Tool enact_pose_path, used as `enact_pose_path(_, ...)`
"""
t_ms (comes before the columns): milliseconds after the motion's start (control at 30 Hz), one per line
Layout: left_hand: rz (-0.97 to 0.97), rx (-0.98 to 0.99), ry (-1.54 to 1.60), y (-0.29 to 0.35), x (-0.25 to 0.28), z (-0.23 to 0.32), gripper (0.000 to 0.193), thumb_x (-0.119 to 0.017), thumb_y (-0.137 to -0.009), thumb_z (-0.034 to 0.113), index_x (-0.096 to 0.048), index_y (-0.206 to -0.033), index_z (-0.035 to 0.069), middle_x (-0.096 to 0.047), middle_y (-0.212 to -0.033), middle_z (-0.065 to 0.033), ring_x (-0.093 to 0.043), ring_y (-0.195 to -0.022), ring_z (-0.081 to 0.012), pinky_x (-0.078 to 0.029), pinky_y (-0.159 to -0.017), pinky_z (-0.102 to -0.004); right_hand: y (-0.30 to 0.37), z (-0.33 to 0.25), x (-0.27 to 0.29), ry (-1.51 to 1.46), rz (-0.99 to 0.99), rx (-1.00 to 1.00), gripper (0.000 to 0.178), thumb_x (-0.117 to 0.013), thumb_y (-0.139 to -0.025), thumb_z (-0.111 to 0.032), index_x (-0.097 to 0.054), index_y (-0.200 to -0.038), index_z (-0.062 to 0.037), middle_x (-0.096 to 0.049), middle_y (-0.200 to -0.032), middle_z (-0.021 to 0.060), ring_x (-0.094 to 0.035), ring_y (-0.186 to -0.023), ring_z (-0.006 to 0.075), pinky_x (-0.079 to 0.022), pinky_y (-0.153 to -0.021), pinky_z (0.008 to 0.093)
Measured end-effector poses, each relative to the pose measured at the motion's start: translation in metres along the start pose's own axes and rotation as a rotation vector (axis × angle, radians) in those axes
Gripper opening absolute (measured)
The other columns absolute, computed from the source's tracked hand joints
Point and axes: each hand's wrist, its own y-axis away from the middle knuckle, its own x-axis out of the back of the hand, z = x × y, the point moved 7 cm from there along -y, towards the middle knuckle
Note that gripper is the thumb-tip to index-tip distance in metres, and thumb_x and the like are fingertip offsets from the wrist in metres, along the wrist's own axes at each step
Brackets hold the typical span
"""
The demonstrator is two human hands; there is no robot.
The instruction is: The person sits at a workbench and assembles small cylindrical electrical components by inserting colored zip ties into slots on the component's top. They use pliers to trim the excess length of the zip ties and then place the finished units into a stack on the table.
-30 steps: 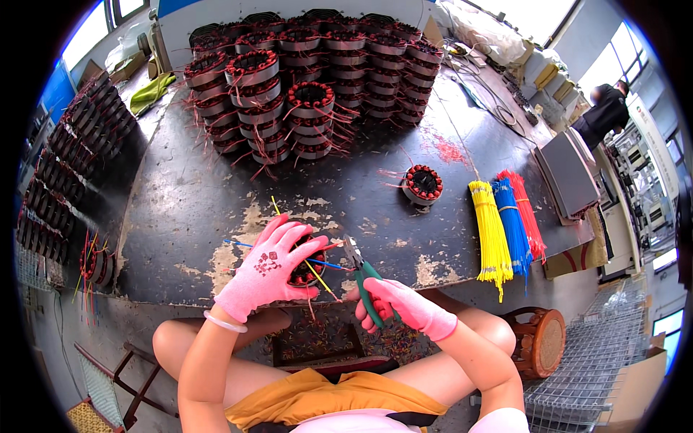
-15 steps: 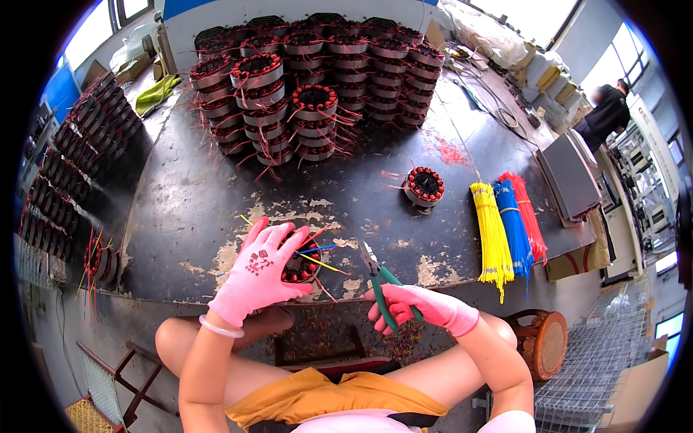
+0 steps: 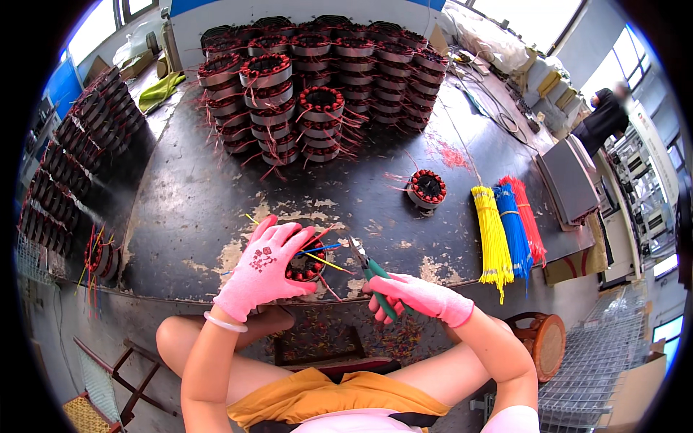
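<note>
My left hand (image 3: 263, 270), in a pink glove, lies over a motor stator (image 3: 315, 263) at the table's near edge. Its fingers curve round the far side and the thumb sits at the near side, so the hand covers the stator's left part. Yellow, blue and red wires stick out of the stator, mostly to the right. In my gloved right hand (image 3: 429, 299) is a pair of green-handled cutting pliers (image 3: 373, 270). The pliers point up and left, their metal jaws near the ends of the blue and yellow wires. Whether the jaws touch a wire I cannot tell.
A single stator (image 3: 427, 189) stands right of centre. Bundles of yellow (image 3: 492, 234), blue (image 3: 512, 224) and red wires (image 3: 528, 220) lie to its right. Tall stator stacks (image 3: 321, 108) fill the back; more stators (image 3: 101, 115) line the left. A co-worker (image 3: 605, 119) stands far right.
My right hand has brought the pliers left toward the wires, and their handles are closer together. The left hand keeps its hold on the stator. The co-worker has shifted posture.
</note>
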Motion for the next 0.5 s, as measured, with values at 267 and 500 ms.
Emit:
enact_pose_path(267,-0.019,0.001,-0.004,0.001,-0.001,-0.001,0.094,-0.086,-0.07,0.051,-0.052,-0.147,0.011,-0.054,-0.14,-0.0155,-0.047,-0.136,-0.0384,-0.025,-0.125,-0.0513,0.001,0.0,0.01,0.17,0.106,0.067,0.057,-0.059,-0.099,-0.058,-0.059,-0.113,-0.0028,-0.065,-0.098,0.0078,-0.067,-0.08,0.0145,-0.055,-0.071,0.031)
enact_pose_path(500,-0.02,0.003,-0.009,0.001,-0.002,-0.002,0.094,-0.085,-0.069,0.052,-0.052,-0.147,0.011,-0.054,-0.14,-0.0155,-0.048,-0.134,-0.0383,-0.025,-0.125,-0.0514,0.007,-0.014,0.018,0.337,0.178,0.087,0.055,-0.058,-0.098,-0.055,-0.059,-0.109,-0.0015,-0.064,-0.087,0.0064,-0.065,-0.07,0.0134,-0.052,-0.066,0.0299)
